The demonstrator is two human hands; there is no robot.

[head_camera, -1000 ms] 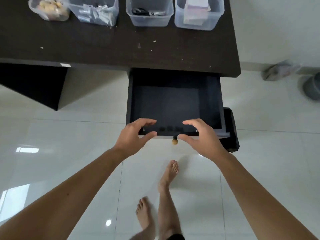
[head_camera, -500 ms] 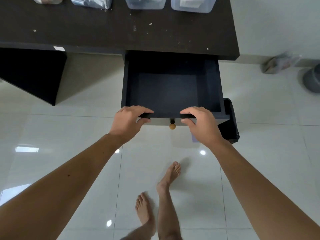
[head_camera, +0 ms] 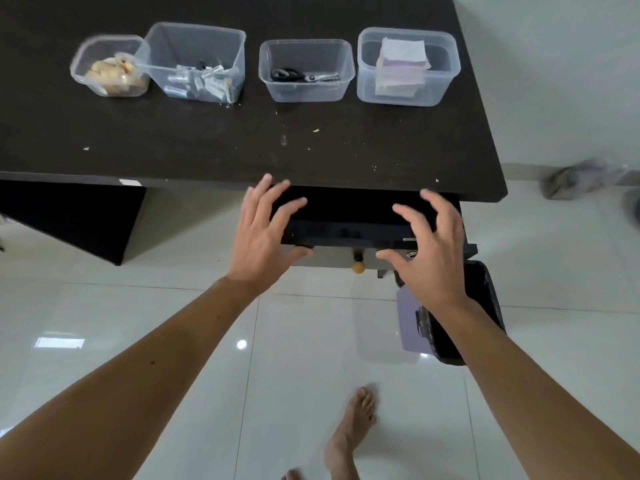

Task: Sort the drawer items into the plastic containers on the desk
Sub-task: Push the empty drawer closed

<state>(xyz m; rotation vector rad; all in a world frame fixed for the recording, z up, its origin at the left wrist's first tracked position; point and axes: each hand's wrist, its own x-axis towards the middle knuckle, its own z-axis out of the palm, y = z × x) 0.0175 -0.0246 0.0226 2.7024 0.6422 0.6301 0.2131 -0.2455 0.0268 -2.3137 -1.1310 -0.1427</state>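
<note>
A: Status of the drawer [head_camera: 349, 233]?
B: Nearly closed under the front edge of the dark desk [head_camera: 207, 133]; only a narrow strip projects. A round wooden knob [head_camera: 358, 267] sits on its front panel.
A: Hand positions?
B: Left hand [head_camera: 265, 233] at 9 o'clock from the knob, right hand [head_camera: 427, 251] at 3 o'clock. Both have fingers spread and straight, gripping nothing; the thumbs lie at the front panel, contact unclear.
A: Containers?
B: Four clear plastic tubs in a row at 12 o'clock on the desk: tan pieces [head_camera: 114, 76], small metallic items [head_camera: 199, 85], black-handled scissors [head_camera: 304, 76], folded papers [head_camera: 401, 69].
A: Floor?
B: White glossy tiles [head_camera: 311, 341]; a black bin [head_camera: 481, 306] at 4 o'clock from the knob; a bare foot [head_camera: 351, 431] at 6 o'clock.
</note>
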